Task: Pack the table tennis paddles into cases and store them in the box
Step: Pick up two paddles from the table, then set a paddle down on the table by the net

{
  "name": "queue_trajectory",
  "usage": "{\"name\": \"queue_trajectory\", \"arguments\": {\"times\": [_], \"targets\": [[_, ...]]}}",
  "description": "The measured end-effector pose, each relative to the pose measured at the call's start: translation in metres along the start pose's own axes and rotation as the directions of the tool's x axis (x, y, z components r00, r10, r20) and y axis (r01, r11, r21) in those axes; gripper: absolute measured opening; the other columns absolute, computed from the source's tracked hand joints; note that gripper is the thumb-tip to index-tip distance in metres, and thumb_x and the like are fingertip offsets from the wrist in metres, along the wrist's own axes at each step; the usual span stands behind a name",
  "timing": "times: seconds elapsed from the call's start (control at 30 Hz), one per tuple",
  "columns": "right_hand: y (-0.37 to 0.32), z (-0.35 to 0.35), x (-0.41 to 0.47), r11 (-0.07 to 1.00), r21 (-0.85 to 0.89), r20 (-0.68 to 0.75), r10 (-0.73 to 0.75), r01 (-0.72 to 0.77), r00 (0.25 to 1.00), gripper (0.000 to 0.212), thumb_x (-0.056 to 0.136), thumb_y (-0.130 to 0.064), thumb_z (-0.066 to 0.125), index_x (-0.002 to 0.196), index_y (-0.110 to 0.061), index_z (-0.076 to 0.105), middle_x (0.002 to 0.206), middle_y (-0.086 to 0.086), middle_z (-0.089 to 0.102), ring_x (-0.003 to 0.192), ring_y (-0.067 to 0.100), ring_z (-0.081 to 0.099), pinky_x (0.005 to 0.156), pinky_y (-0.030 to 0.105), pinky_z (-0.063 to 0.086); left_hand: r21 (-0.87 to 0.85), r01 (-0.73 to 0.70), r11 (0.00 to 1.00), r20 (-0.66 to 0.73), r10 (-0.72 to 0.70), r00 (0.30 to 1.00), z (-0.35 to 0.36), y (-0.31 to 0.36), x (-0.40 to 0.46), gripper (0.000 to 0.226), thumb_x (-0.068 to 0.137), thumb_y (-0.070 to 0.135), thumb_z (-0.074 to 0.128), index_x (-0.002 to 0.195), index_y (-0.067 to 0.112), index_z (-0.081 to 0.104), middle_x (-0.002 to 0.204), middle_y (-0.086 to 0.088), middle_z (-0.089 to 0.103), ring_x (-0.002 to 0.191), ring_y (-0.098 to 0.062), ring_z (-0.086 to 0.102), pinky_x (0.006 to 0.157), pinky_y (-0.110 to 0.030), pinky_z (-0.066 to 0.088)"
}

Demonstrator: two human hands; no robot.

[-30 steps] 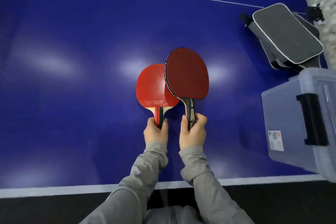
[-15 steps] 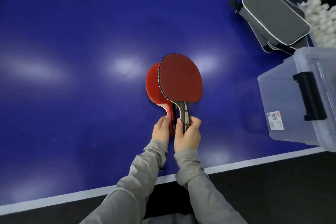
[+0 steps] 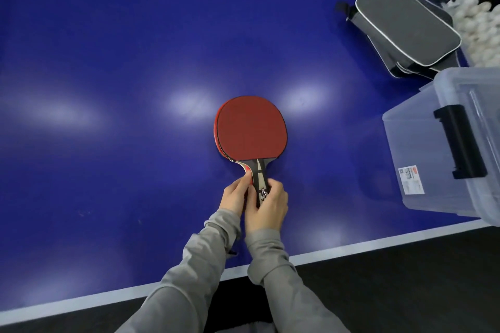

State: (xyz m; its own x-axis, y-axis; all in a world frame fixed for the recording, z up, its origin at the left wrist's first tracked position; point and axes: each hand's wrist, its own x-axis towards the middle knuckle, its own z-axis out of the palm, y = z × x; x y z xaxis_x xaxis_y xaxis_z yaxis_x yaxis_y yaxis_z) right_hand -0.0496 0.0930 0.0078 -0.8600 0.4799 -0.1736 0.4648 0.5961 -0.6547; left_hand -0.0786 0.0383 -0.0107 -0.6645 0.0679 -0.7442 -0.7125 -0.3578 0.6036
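Hands grip stacked handles: left hand (image 3: pixel 234 196) and right hand (image 3: pixel 267 205) both hold the two paddles (image 3: pixel 251 130), laid one on the other on the table (image 3: pixel 108 62). Right: box (image 3: pixel 422 149); beyond it, cases (image 3: pixel 405 27).

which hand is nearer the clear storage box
Right. The right hand grips the paddle handles on the side toward the clear storage box; the left hand sits just beyond it, farther from the box.

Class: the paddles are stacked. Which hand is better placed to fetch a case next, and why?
Right hand: the cases lie far right, beside the box. The left hand can hold the paddles.
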Motion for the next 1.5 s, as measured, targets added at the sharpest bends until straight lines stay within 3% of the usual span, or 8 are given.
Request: {"name": "queue_trajectory", "arguments": {"times": [0.33,0.47,0.6,0.7,0.97,1.17,1.37,1.5], "targets": [[0.015,-0.008,0.003,0.992,0.086,0.116,-0.105,0.095,0.988,0.028,0.083,-0.014,0.063,0.109,-0.006,0.059,0.109,0.004,0.054,0.101,0.023,0.056,0.084,0.036,0.044,0.116,-0.046,0.992,0.000,0.046,0.999,0.002,0.002,0.000,0.017,0.089,0.024,0.060,0.084,0.008,0.062,0.066,-0.001,0.064,0.054,-0.008,0.061,0.051,-0.018,0.050],[0.025,-0.022,0.017,0.980,0.196,0.082,-0.040,0.023,0.996,0.025,0.088,-0.009,0.056,0.113,-0.007,0.057,0.104,0.000,0.053,0.085,0.013,0.053,0.084,0.041,0.049,0.114,-0.019,0.993,-0.101,0.031,0.994,0.011,0.000,0.000,0.025,0.088,0.028,0.062,0.103,0.007,0.058,0.082,-0.003,0.061,0.069,-0.013,0.060,0.066,-0.025,0.052],[0.024,-0.031,0.047,0.970,0.241,0.105,0.006,-0.031,0.994,0.025,0.087,-0.005,0.055,0.112,-0.007,0.056,0.105,0.011,0.060,0.081,0.011,0.051,0.078,0.025,0.044,0.202,-0.027,0.979,-0.183,0.065,0.981,0.018,-0.003,0.001,0.039,0.087,0.032,0.062,0.117,0.012,0.048,0.084,-0.007,0.057,0.063,-0.014,0.055,0.056,-0.026,0.046],[0.019,-0.035,0.068,0.975,0.221,0.157,-0.015,-0.020,0.988,0.025,0.087,-0.006,0.055,0.112,-0.007,0.057,0.106,0.009,0.060,0.083,0.010,0.051,0.076,0.014,0.037,0.284,-0.041,0.958,-0.231,0.110,0.967,0.018,-0.002,0.002,0.030,0.086,0.032,0.063,0.107,0.014,0.051,0.079,-0.006,0.057,0.059,-0.013,0.055,0.051,-0.026,0.044],[0.014,-0.045,0.083,0.965,0.261,0.242,-0.028,-0.038,0.970,0.023,0.088,-0.010,0.054,0.111,-0.010,0.059,0.097,0.000,0.057,0.080,0.007,0.050,0.078,0.017,0.037,0.342,-0.113,0.933,-0.290,0.219,0.931,0.011,-0.003,-0.011,0.013,0.085,0.019,0.059,0.076,0.019,0.050,0.062,-0.002,0.055,0.047,-0.014,0.050,0.050,-0.025,0.040],[-0.006,-0.034,0.068,0.951,0.307,0.346,-0.081,-0.031,0.935,0.022,0.090,-0.018,0.055,0.111,-0.012,0.057,0.095,-0.003,0.057,0.086,0.010,0.051,0.079,0.021,0.038,0.342,-0.189,0.921,-0.340,0.309,0.888,-0.020,-0.002,-0.048,0.012,0.082,0.015,0.059,0.073,0.016,0.052,0.058,0.000,0.054,0.053,-0.019,0.048,0.054,-0.031,0.041],[-0.032,-0.016,0.031,0.952,0.307,0.438,-0.130,-0.013,0.889,0.020,0.091,-0.014,0.054,0.109,-0.010,0.058,0.098,0.002,0.059,0.092,0.018,0.056,0.092,0.043,0.049,0.314,-0.219,0.924,-0.463,0.350,0.814,-0.088,0.007,-0.094,0.012,0.082,0.011,0.062,0.073,0.016,0.055,0.056,0.000,0.054,0.050,-0.016,0.047,0.051,-0.029,0.040],[-0.053,0.005,0.004,0.957,0.283,0.450,-0.189,0.061,0.873,0.021,0.090,-0.013,0.055,0.110,-0.008,0.059,0.094,0.002,0.057,0.086,0.015,0.053,0.084,0.035,0.048,0.318,-0.214,0.923,-0.565,0.366,0.739,-0.164,0.020,-0.120,0.018,0.083,0.008,0.062,0.069,0.017,0.055,0.055,-0.001,0.054,0.047,-0.014,0.048,0.049,-0.027,0.040]]}}
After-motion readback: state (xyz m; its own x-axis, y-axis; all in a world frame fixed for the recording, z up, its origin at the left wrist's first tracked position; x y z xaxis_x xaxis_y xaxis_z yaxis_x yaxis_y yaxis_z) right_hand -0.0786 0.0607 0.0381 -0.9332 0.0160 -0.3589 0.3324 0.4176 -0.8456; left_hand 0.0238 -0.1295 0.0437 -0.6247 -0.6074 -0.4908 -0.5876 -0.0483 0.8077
